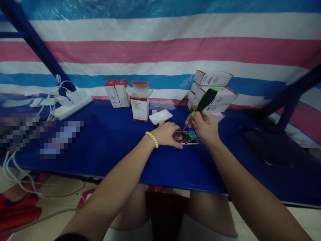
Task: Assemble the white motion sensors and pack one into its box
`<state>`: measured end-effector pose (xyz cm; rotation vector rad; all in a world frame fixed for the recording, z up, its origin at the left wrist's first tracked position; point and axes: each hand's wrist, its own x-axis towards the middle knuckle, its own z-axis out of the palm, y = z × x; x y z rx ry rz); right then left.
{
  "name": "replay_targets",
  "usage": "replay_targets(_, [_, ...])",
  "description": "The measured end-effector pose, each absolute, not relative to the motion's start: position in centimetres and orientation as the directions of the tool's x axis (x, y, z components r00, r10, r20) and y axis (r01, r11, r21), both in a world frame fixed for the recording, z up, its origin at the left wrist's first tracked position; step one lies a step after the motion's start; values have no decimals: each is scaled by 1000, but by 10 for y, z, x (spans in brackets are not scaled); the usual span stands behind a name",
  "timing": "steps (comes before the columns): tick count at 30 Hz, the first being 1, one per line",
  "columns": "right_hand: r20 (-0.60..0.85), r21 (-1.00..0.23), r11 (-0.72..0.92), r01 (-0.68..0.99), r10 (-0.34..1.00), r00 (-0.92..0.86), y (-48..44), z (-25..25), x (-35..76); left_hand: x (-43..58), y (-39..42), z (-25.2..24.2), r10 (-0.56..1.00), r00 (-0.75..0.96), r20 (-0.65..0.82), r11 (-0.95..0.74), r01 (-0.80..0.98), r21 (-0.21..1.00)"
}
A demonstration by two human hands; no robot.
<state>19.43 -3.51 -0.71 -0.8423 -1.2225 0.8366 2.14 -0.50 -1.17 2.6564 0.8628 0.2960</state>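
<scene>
On the blue table lies an opened device (189, 137) with a red circuit board and a green part at its right end. My left hand (167, 134), with a beaded band at the wrist, grips the device's left end between thumb and fingers. My right hand (206, 125) is closed round a black and green screwdriver (206, 99), held tilted, its tip down at the circuit board. A white cover (160, 116) lies just behind my left hand, apart from the device.
An open box (139, 106) and closed boxes (117, 94) stand at the back. More boxes (217, 95) are stacked at back right. A power strip (72, 106) with cables is at left, a dark flat object (268, 147) at right. A clear bag (163, 105) lies behind the cover.
</scene>
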Motion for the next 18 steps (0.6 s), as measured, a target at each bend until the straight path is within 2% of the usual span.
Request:
replay_targets(7, [417, -882, 448, -145, 886, 205, -36, 0, 196, 20, -5, -8, 592, 777, 215, -754, 440, 487])
replay_targets(12, [382, -857, 453, -245, 878, 288, -33, 3, 202, 21, -4, -8, 583, 756, 296, -767, 393, 507])
replay_targets(18, [380, -849, 460, -260, 873, 305, -31, 3, 203, 23, -1, -12, 527, 778, 342, -783, 288, 551])
